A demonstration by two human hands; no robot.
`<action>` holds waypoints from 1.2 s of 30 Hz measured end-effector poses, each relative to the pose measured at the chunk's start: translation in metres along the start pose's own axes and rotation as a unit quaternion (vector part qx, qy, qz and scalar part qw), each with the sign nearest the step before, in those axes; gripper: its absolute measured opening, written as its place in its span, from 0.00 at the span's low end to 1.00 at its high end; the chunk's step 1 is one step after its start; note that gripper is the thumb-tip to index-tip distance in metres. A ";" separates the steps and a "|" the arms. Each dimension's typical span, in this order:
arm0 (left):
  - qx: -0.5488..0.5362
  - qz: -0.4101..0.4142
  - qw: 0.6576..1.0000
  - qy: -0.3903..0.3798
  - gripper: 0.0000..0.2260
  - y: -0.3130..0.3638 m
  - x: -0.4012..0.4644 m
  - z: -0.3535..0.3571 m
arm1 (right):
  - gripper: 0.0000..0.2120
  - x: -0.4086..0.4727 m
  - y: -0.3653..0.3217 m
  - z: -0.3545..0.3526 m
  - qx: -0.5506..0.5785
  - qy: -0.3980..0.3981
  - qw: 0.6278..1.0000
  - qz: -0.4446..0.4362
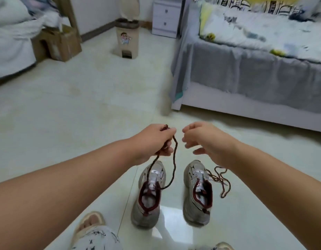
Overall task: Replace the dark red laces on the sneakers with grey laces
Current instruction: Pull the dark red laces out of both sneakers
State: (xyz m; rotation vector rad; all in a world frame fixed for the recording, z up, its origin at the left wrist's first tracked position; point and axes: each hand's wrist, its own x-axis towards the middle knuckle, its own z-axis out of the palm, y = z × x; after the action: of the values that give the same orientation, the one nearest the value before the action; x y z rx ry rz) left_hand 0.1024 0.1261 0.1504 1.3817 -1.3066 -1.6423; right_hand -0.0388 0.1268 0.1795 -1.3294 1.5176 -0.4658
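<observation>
Both forearms reach forward from the lower corners, the hands raised side by side above the floor (84,109). The left hand (152,141) has its fingers (167,132) curled round a bunched dark red lace (174,159), pinching it at the top; two strands hang from the fist down to the left sneaker (149,195) at about 6 o'clock from the hand, one running to the tongue, the other looping to the collar. The right hand (208,141), just beside the left but apart from it, holds nothing, its fingers loosely bent and spread.

The right sneaker (197,193) stands beside the left one on the tiles, toes pointing away from the person. Its own dark red lace (221,179) is loosened and trails in a tangle onto the floor at 3 o'clock from the shoe.

At 12 o'clock, far across the floor, a beige pedal bin (126,38) stands with its lid up and a dark liner inside; its contents cannot be seen. A cartoon sticker on its front shows a child figure; no writing can be read. A cardboard box (57,44) sits at 10 o'clock, a bed (255,69) with grey cover at 2 o'clock, and a white two-drawer cabinet (166,17) at 1 o'clock.
</observation>
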 end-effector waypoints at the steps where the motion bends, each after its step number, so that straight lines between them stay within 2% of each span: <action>1: -0.038 0.004 0.999 0.006 0.13 0.011 -0.008 0.001 | 0.14 -0.011 -0.001 0.003 -0.008 -0.026 1.000 -0.004; 3: -0.084 0.014 0.996 0.000 0.14 0.029 -0.025 0.005 | 0.29 -0.031 0.002 0.010 0.001 -0.086 0.996 -0.020; 5: -0.098 0.020 0.995 -0.018 0.16 0.044 -0.041 0.011 | 0.32 -0.049 0.004 0.019 0.021 -0.083 0.994 -0.065; 7: -0.091 0.011 0.995 -0.038 0.17 0.053 -0.057 0.019 | 0.35 -0.058 0.003 0.029 0.033 0.014 0.993 -0.109; 9: -0.062 0.008 0.997 -0.046 0.20 0.060 -0.071 0.027 | 0.44 -0.063 0.003 0.034 -0.016 0.125 0.983 -0.133; 10: -0.048 0.010 0.998 -0.047 0.21 0.063 -0.076 0.030 | 0.44 -0.066 0.002 0.035 -0.051 0.150 0.977 -0.144; 12: -0.042 0.020 0.998 -0.049 0.23 0.067 -0.084 0.033 | 0.30 -0.075 0.003 0.032 -0.072 0.135 0.974 -0.169; 14: -0.026 0.042 0.998 -0.031 0.22 0.069 -0.092 0.036 | 0.13 -0.087 0.007 0.031 -0.023 0.074 0.981 -0.178; 15: 0.004 0.058 0.998 -0.006 0.20 0.069 -0.096 0.036 | 0.08 -0.092 0.011 0.031 0.004 0.048 0.985 -0.168; 17: 0.087 0.087 0.991 0.061 0.17 0.065 -0.100 0.036 | 0.05 -0.098 0.018 0.031 0.028 0.010 0.990 -0.138; 20: 0.188 0.098 0.960 0.182 0.14 0.051 -0.096 0.029 | 0.06 -0.103 0.022 0.029 0.043 -0.034 0.992 -0.114; 21: 0.168 0.095 0.957 0.218 0.13 0.047 -0.092 0.026 | 0.06 -0.105 0.024 0.029 0.027 -0.035 0.993 -0.109; 22: 0.091 0.086 0.964 0.235 0.12 0.045 -0.089 0.025 | 0.06 -0.107 0.026 0.028 0.015 -0.039 0.994 -0.102; 24: -0.166 0.047 0.967 0.185 0.10 0.047 -0.085 0.025 | 0.07 -0.110 0.031 0.026 0.008 -0.068 0.994 -0.083; 25: -0.300 0.034 0.941 0.150 0.09 0.051 -0.084 0.024 | 0.08 -0.111 0.032 0.024 0.008 -0.083 0.994 -0.074; 26: -0.378 0.030 0.916 0.131 0.09 0.053 -0.083 0.022 | 0.09 -0.112 0.032 0.020 0.009 -0.090 0.994 -0.066; 27: -0.386 0.032 0.914 0.121 0.09 0.053 -0.079 0.019 | 0.09 -0.112 0.033 0.016 0.007 -0.089 0.994 -0.059; 28: -0.325 0.046 0.937 0.121 0.09 0.052 -0.076 0.016 | 0.10 -0.111 0.033 0.010 0.011 -0.083 0.995 -0.055; 29: -0.201 0.072 0.969 0.123 0.09 0.050 -0.074 0.016 | 0.11 -0.109 0.033 0.004 0.019 -0.074 0.996 -0.055; 30: -0.032 0.103 0.987 0.120 0.09 0.047 -0.073 0.017 | 0.11 -0.107 0.033 -0.004 0.031 -0.063 0.996 -0.056; 31: 0.141 0.129 0.975 0.109 0.07 0.043 -0.072 0.019 | 0.11 -0.105 0.033 -0.011 0.043 -0.050 0.996 -0.057; 32: 0.278 0.143 0.947 0.074 0.05 0.039 -0.071 0.023 | 0.11 -0.103 0.032 -0.017 0.055 -0.036 0.996 -0.057; 33: 0.359 0.141 0.923 0.020 0.04 0.037 -0.069 0.028 | 0.11 -0.100 0.031 -0.024 0.069 -0.023 0.996 -0.056; 34: 0.388 0.122 0.913 -0.029 0.03 0.036 -0.068 0.033 | 0.11 -0.098 0.031 -0.030 0.085 -0.011 0.995 -0.054; 36: 0.354 0.093 0.928 -0.068 0.08 0.034 -0.062 0.039 | 0.11 -0.091 0.030 -0.038 0.112 0.013 0.992 -0.052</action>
State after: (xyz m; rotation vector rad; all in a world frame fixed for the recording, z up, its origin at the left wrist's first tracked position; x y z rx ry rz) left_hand 0.0764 0.1824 0.2025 1.4759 -2.1795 -1.1888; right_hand -0.0983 0.2050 0.2098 -1.2333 1.3764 -0.7027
